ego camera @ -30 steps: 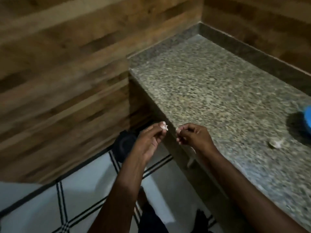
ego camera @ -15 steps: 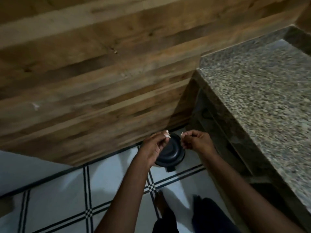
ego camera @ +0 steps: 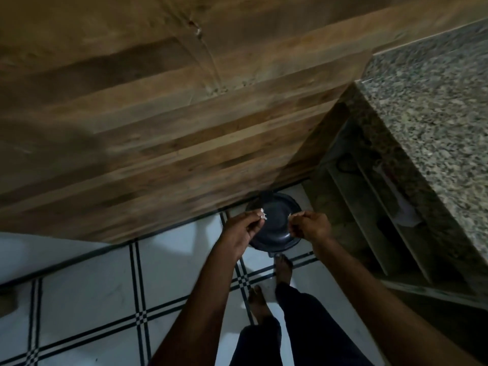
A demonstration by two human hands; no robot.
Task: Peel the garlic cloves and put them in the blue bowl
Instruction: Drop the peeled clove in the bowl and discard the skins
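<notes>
My left hand [ego camera: 241, 231] pinches a small pale scrap of garlic skin [ego camera: 263, 214] at its fingertips. My right hand [ego camera: 311, 225] pinches another pale bit [ego camera: 291, 215], skin or clove I cannot tell. Both hands hover apart over a dark round bin [ego camera: 274, 225] with its lid on, standing on the floor against the wooden wall. The blue bowl is out of view.
The granite counter [ego camera: 435, 107] runs along the right, with shelves [ego camera: 369, 212] below it holding some items. White floor tiles with black lines [ego camera: 105, 299] lie below. My bare feet [ego camera: 284, 268] stand just before the bin. A wooden wall [ego camera: 158, 114] fills the upper left.
My view has swung left and down from the counter to the floor. Both hands moved off the counter edge to over the dark bin and drew slightly further apart.
</notes>
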